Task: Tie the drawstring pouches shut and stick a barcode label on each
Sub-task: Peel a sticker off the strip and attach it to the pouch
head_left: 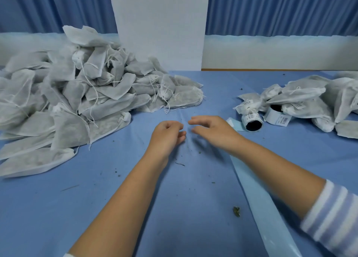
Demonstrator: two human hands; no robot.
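A large heap of white drawstring pouches [77, 94] with loose strings covers the table's left side. A smaller pile of pouches [310, 104], some bearing barcode labels, lies at the right. Two rolls of barcode labels [252, 121] [276, 114] rest in front of that pile. My left hand [167, 134] and my right hand [211, 130] hover close together over the blue cloth in the middle, fingers loosely curled, holding nothing. No pouch lies between them.
A long pale-blue backing strip [257, 204] runs from the label rolls under my right forearm toward the near edge. Dark crumbs and a small clump [236, 211] dot the blue tablecloth [116, 198]. A white pillar [160, 28] and blue curtains stand behind the table.
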